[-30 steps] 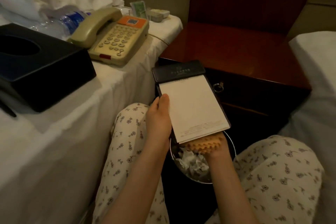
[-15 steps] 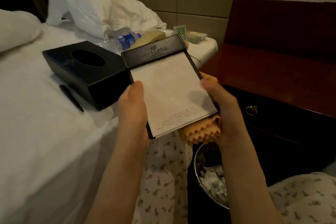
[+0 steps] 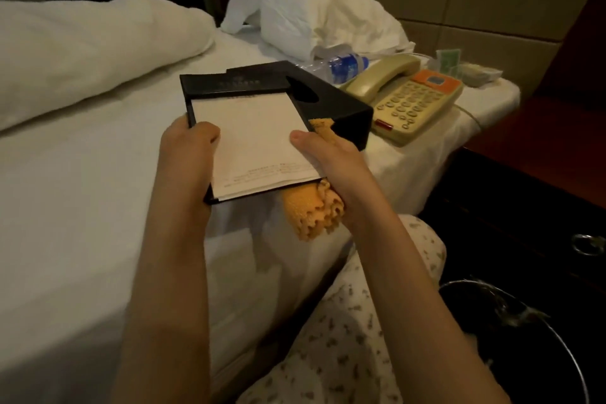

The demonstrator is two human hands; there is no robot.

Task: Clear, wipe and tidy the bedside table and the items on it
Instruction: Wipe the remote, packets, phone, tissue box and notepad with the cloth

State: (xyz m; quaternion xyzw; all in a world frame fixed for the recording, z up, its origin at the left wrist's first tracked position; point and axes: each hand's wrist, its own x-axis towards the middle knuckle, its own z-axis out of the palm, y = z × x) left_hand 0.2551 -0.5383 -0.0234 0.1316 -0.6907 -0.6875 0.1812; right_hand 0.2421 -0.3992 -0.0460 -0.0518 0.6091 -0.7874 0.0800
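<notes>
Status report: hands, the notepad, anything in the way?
Left hand grips notepad, left edge. Right hand grips right edge plus orange cloth underneath. Notepad held over bed; black tissue box just beyond it.
</notes>
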